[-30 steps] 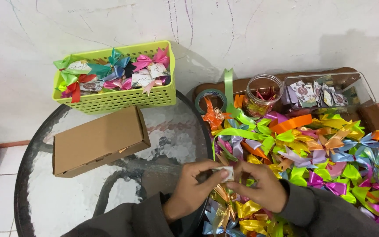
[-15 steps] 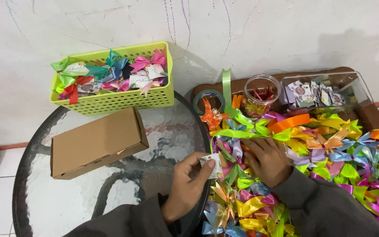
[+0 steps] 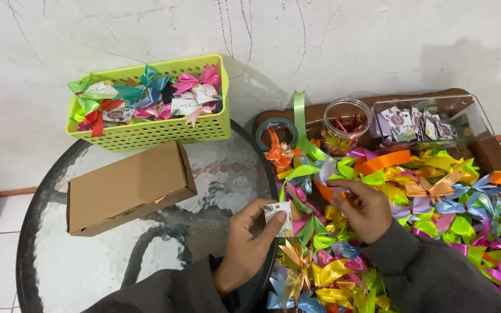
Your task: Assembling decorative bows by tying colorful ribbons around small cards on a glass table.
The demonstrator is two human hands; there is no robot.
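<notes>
The left hand [image 3: 244, 243] is pinching a small printed paper tag [image 3: 278, 212] between thumb and fingers above the round glass bench [image 3: 117, 255]. The right hand [image 3: 362, 207] is reaching into the heap of colourful satin ribbon bows [image 3: 436, 197], fingers closing on a pale lilac bow [image 3: 327, 173]. A lime-green perforated plastic basket [image 3: 146, 134] is already holding tagged bows; many loose ones are waiting. A flat brown cardboard box [image 3: 129, 186] is lying just beside the basket, out of the way.

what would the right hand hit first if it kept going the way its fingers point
The right hand points up and left into the ribbon bow pile. It would most likely meet the pale lilac bow at its fingertips first, then the orange bow, though depth is hard to judge.
</notes>
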